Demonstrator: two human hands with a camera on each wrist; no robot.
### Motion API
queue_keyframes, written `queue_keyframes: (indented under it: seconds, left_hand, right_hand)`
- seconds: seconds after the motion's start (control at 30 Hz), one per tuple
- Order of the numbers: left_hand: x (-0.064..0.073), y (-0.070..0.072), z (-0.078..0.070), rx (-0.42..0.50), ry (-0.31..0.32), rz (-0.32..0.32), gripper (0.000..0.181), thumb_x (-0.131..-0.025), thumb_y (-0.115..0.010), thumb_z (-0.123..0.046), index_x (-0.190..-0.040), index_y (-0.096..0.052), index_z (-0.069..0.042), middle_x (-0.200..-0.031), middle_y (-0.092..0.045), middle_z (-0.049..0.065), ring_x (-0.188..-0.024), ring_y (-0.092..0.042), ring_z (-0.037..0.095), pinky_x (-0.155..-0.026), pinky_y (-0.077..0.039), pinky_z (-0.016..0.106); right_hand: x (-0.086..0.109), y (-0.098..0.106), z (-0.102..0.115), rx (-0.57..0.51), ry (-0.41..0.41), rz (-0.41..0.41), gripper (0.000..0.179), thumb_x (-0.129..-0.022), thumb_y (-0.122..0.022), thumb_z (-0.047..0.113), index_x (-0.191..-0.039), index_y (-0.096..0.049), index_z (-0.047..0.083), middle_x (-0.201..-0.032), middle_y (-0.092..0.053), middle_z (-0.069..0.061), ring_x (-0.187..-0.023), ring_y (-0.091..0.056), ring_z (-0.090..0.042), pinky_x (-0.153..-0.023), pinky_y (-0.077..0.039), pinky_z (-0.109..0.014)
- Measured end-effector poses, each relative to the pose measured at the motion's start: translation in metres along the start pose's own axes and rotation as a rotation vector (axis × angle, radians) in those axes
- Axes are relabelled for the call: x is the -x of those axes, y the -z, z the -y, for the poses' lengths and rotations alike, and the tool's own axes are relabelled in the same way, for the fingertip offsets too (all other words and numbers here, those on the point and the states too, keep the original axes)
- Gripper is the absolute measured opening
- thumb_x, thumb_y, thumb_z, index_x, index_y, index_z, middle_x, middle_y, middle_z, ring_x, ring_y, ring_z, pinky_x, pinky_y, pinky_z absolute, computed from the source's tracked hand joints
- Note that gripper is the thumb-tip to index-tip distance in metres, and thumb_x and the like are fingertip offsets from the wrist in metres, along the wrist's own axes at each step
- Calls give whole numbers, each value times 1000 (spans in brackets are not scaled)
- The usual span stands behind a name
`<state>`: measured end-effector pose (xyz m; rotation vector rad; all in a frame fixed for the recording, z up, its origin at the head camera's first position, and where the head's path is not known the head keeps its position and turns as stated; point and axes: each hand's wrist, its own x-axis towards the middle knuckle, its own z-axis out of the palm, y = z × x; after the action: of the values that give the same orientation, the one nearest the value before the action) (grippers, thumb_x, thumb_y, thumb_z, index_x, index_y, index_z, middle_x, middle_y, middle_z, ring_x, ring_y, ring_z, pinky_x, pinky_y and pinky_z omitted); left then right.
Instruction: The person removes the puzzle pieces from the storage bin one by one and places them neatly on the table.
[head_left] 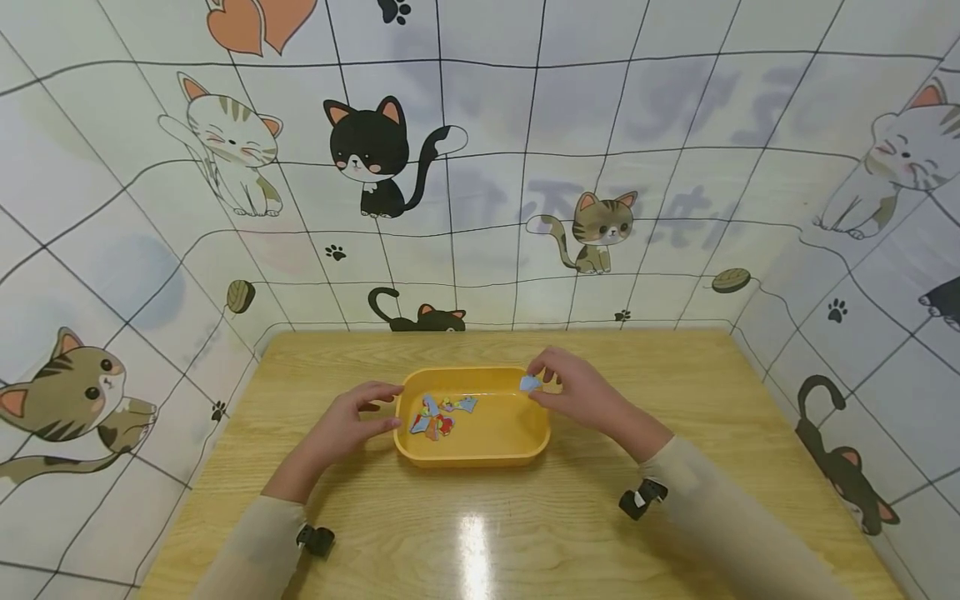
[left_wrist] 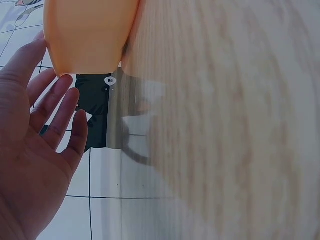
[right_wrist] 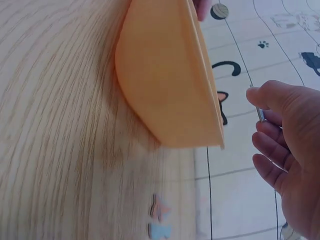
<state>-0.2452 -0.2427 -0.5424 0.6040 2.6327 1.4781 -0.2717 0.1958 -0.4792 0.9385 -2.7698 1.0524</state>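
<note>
A yellow plastic tray (head_left: 472,460) stands on the table, with several small colourful flat puzzle pieces (head_left: 432,423) gathered in its left half. My left hand (head_left: 348,421) is at the tray's left end, fingers loosely bent, with fingertips at the outer wall; the left wrist view shows them by the tray (left_wrist: 90,40) too. Over the tray's right end, my right hand (head_left: 581,392) pinches a light blue puzzle piece (head_left: 529,383) between thumb and fingers. Its thin edge (right_wrist: 261,114) shows in the right wrist view, where the hand is apart from the tray wall (right_wrist: 165,75).
In the right wrist view, an orange piece (right_wrist: 159,207) and a light blue piece (right_wrist: 159,230) lie on the table beyond the tray's right end. The wooden table (head_left: 375,525) meets a cat-printed wall cloth (head_left: 495,208) at the back and sides.
</note>
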Motion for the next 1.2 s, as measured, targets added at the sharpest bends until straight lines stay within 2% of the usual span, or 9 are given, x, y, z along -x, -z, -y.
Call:
queue_keyframes:
  seconds: [0.23, 0.43, 0.6, 0.83, 1.2]
  left_hand:
    - [0, 1, -1, -3, 8, 2, 49, -99, -87, -20, -145, -72, -11, -146, -69, 7, -134, -65, 33, -113, -52, 62]
    - [0, 1, -1, -5, 14, 3, 49, -99, -87, -20, -145, -72, -11, -147, -68, 7, -134, -65, 33, -113, -52, 62]
    - [-1, 1, -1, -1, 15, 4, 50, -99, -88, -22, -145, -73, -12, -147, -68, 6, -134, -65, 33, -113, -52, 61]
    - [-1, 1, -1, -12, 26, 0, 50, -99, -88, -21, -146, -73, -13, -148, -68, 6, -136, -64, 33, -114, -52, 61]
    - [-1, 0, -5, -19, 31, -1, 50, -99, -87, -16, -146, -72, -11, -148, -68, 6, -136, -64, 33, -114, -52, 61]
  right_hand:
    - [20, 16, -19, -10, -19, -25, 27, -95, -90, 10, -117, -72, 12, -114, -69, 1, -100, -63, -28, -86, -58, -57]
    - [34, 25, -35, 13, -42, -45, 26, -96, -89, 9, -117, -73, 11, -113, -68, 1, -101, -63, -30, -85, -55, -49]
    - [45, 29, -50, 62, -52, -88, 27, -95, -89, 7, -117, -74, 11, -111, -69, 1, -99, -64, -25, -83, -56, -43]
    - [58, 30, -71, 68, -105, -112, 25, -96, -88, 7, -117, -75, 8, -113, -70, -4, -99, -65, -26, -83, -57, -46]
    - [70, 14, -100, 31, -227, -139, 23, -96, -88, 10, -114, -75, 6, -108, -69, -5, -96, -64, -26, -76, -55, -36]
